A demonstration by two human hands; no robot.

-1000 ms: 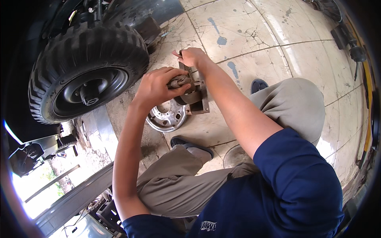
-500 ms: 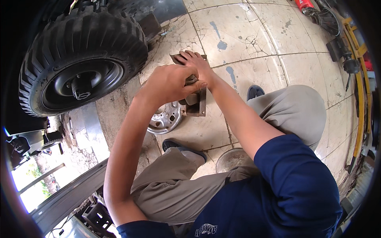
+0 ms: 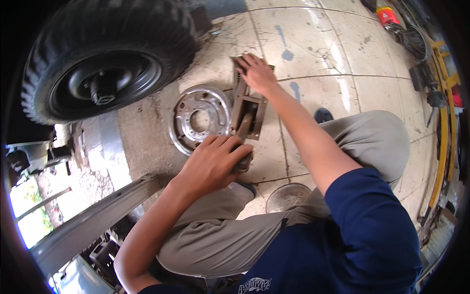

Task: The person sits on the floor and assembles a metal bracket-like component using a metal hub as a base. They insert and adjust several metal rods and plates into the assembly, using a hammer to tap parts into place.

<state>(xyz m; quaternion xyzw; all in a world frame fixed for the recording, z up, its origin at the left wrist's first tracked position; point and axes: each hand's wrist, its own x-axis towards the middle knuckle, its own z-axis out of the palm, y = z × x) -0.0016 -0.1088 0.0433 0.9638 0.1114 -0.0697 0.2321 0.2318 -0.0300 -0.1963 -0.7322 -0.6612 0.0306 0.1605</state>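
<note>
On the floor in front of me stands a rusty metal frame (image 3: 257,125) with a box-like opening at its near end. A worn metal bar (image 3: 245,128) slants from that opening toward me. My left hand (image 3: 213,159) is closed at the bar's near end, round a dark, blocky part that its fingers partly cover. At the far end, my right hand (image 3: 258,76) lies with extended fingers over the frame's edge and a dark plate (image 3: 238,62). Left of the frame is a round silver metal plate (image 3: 178,117) with a large centre hole; my left hand overlaps its near rim.
A large black tyre (image 3: 161,36) on a dark wheel stands at the far left. Near my legs sits a round, shallow metal pan (image 3: 289,196). A yellow metal frame (image 3: 448,127) and machine parts line the right side. A metal beam (image 3: 93,210) crosses the lower left.
My left hand has moved from above the frame toward me, uncovering the bar and the round silver plate. My right hand stays at the frame's far end. The whole view has shifted slightly.
</note>
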